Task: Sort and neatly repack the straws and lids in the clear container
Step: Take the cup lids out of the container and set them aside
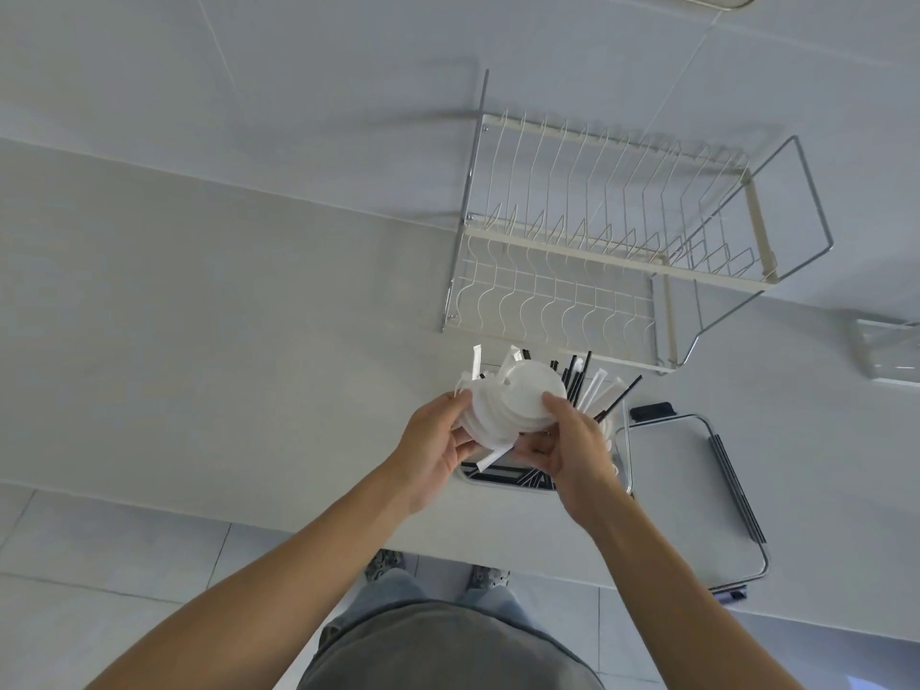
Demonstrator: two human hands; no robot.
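White plastic lids (513, 408), a whole uneven stack of them, are held up over the clear container (503, 476), and both hands are on it: left hand (438, 448) gripping the left edge, right hand (567, 448) clamped on the right with the thumb over the top lid. Black and paper-wrapped straws (582, 385) poke out of the container behind the lids, so the stack and hands block most of the container from the head camera. Just behind sits a wire dish rack (612, 246), a metal-framed tray (697, 490) right beside it, all on the pale counter (224, 316).
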